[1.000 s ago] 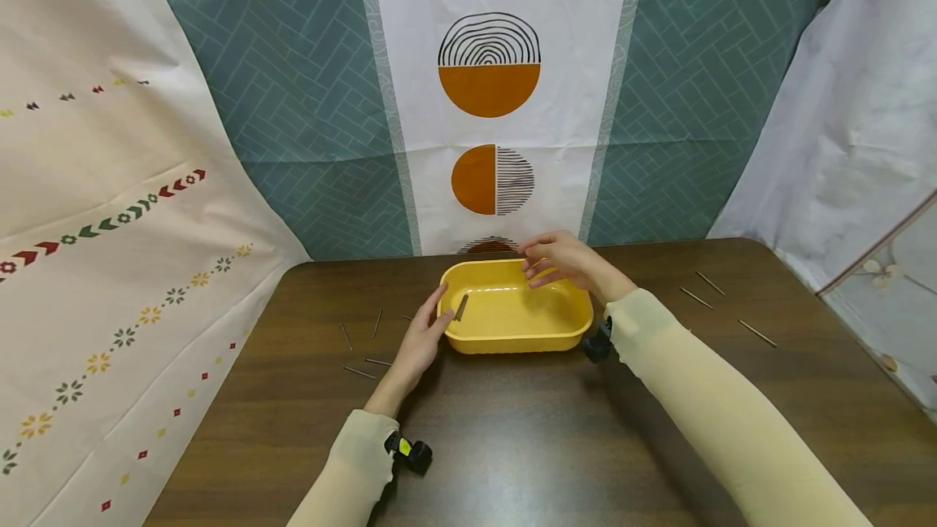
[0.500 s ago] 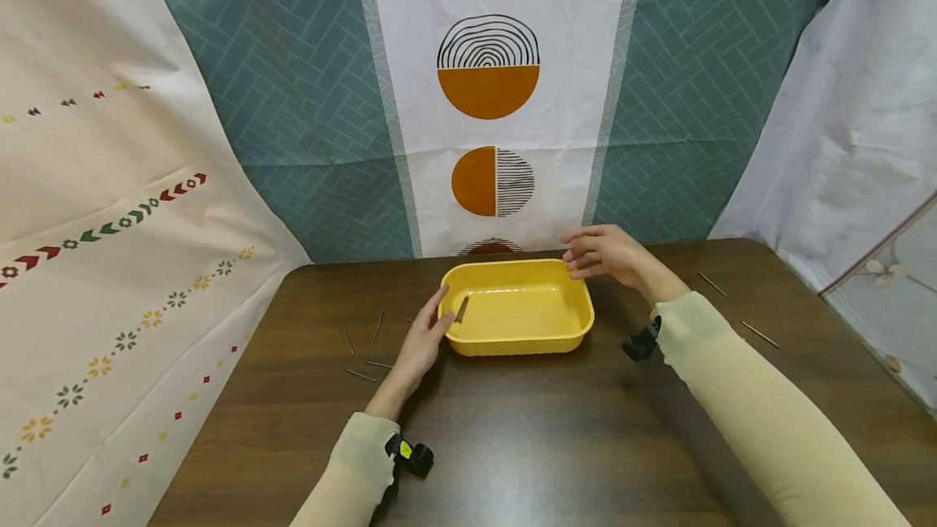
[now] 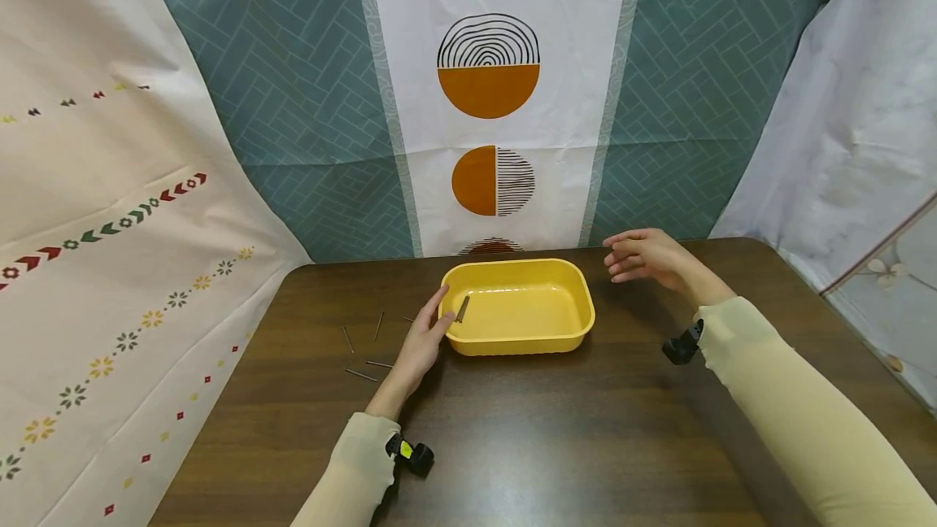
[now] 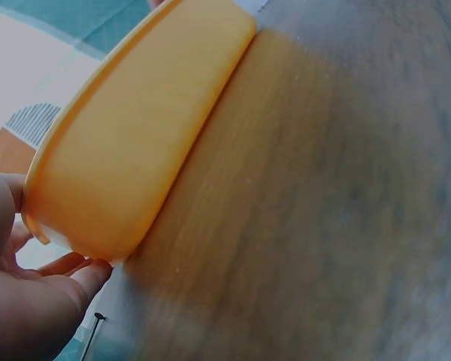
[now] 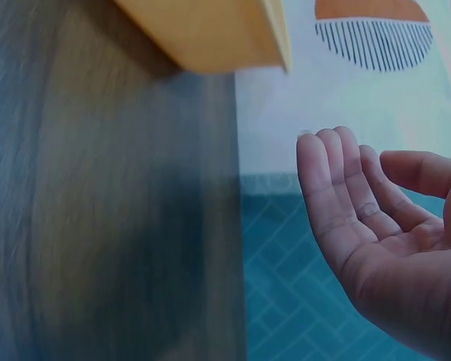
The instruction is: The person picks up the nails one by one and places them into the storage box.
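A shallow yellow plastic tray [image 3: 516,346] stands near the back of the brown table. My left hand [image 3: 420,340] grips its left end, thumb at the rim and fingers against the outer wall, as the left wrist view also shows. Inside the tray, by the left hand, lie nails [image 3: 463,309] close together; their count is unclear. My right hand [image 3: 647,257] hovers to the right of the tray, apart from it. Its fingers are loosely bent and hold nothing in the right wrist view.
Several loose nails [image 3: 361,375] lie on the table [image 3: 527,437] left of the tray. The right forearm [image 3: 805,405] covers part of the table's right side. A patterned cloth [image 3: 329,145] hangs behind the back edge, with more cloth at both sides.
My right hand has moved from above the tray out to its right. The right arm now hides the nails seen on that side. The left hand and tray stay in place.
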Motion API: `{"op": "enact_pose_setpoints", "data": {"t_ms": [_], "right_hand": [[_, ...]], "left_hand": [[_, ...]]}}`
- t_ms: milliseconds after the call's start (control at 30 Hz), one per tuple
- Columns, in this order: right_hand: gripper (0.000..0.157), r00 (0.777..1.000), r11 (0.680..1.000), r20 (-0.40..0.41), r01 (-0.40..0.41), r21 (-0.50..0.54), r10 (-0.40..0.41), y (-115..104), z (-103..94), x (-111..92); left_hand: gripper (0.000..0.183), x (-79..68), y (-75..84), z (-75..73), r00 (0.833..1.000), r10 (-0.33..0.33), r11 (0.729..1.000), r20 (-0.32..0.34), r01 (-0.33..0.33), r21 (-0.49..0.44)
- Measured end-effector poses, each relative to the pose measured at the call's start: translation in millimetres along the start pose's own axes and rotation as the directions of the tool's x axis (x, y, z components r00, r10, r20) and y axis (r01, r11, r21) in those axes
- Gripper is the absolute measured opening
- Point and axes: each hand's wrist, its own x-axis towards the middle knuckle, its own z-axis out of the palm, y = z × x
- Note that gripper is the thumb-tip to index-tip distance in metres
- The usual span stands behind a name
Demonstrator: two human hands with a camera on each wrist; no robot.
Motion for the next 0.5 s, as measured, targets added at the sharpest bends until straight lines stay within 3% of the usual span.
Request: {"op": "enact_pose_setpoints", "data": {"t_ms": [300,500], "right_hand": [[0.050,1.000,0.998,0.018,-0.019,-0.054,0.020,16,-18.7,-8],[0.050,1.000,0.996,0.019,-0.017,-0.086,0.019,25,-32.7,-14]], "left_hand": [[0.056,0.1,-0.2,0.1,1.000,-0.006,1.000,-0.009,0.006,0.000],[0.056,-0.4,8.3,0.7,1.000,-0.030,0.999,-0.004,0.030,-0.011]]}}
